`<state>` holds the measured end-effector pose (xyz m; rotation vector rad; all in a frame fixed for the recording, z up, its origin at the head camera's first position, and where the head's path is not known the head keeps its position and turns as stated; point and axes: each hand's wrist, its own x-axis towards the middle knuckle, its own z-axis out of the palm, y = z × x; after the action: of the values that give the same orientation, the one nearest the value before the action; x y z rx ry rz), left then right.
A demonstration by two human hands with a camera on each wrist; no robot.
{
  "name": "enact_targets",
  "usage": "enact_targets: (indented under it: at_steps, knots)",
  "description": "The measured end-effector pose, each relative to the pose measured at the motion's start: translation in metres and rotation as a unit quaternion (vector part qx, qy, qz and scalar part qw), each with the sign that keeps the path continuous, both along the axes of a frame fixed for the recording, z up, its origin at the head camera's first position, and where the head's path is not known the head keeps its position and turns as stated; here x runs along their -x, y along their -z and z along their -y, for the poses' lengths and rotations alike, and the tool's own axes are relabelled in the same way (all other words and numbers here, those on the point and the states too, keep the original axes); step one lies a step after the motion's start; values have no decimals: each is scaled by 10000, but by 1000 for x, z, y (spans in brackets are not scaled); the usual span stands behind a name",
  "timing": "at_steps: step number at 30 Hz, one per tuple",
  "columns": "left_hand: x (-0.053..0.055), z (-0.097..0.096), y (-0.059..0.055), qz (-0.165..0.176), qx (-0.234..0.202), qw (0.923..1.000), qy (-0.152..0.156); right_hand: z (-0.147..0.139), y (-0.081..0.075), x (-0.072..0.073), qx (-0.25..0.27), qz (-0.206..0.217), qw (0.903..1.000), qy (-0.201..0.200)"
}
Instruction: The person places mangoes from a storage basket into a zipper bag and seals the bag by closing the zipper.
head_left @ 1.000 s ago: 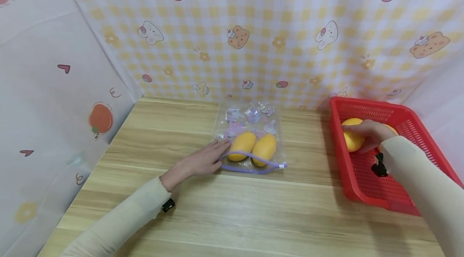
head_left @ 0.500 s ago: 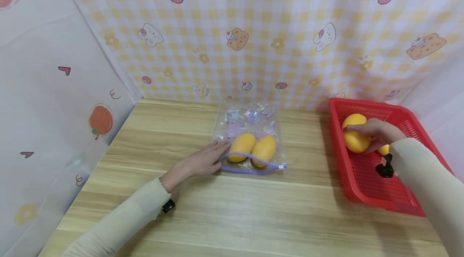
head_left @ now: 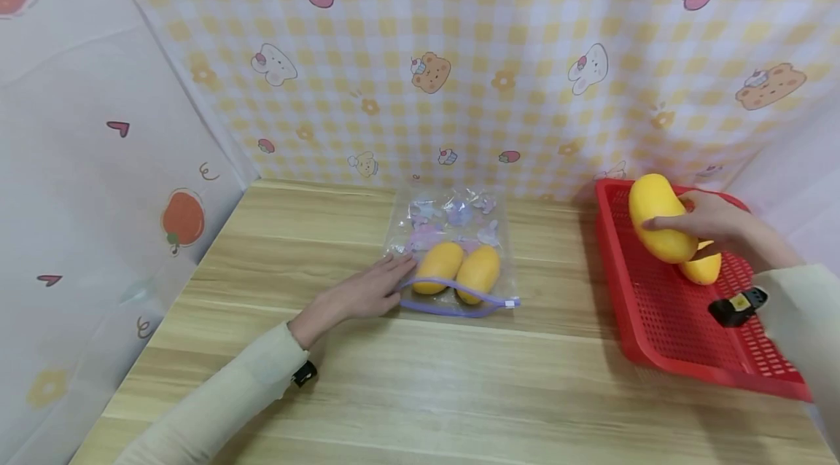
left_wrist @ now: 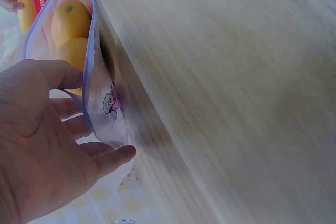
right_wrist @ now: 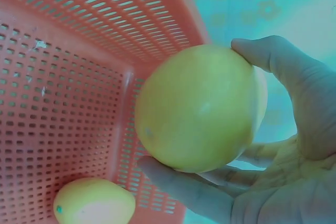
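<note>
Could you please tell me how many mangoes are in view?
4: one mango in the right hand, another mango in the basket, and two mangoes side by side in the bag. More could be hidden behind the right arm.

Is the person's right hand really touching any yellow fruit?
Touching: the right wrist view shows the right hand gripping one yellow fruit between thumb and fingers.

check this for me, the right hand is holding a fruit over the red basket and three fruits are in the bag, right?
Not quite: the bag has two fruits in it, not three, as the head view shows. The right hand is indeed holding a fruit over the red basket.
</note>
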<state>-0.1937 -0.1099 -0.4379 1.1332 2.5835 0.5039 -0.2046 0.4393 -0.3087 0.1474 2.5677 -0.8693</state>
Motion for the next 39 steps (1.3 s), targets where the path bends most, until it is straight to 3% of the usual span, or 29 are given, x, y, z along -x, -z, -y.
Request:
enact_targets:
  at_steps: [8,13,31,39]
  knots:
    - [0,1,-2,45,-34,10000,10,-1,0,-14,-880,-848,9916,-416]
    - [-2,1,-1,38,-79,10000,-9,-5,2,-19,-1013,-1096,9875,-511]
    - [-2,2,-1,77,-26,10000,-53,16,-4,-40,-1054,-1464,9814,-658]
    - [-1,2,-1,94,-7,9999,-45,27,-5,-51,-838,-1579,9815,-687]
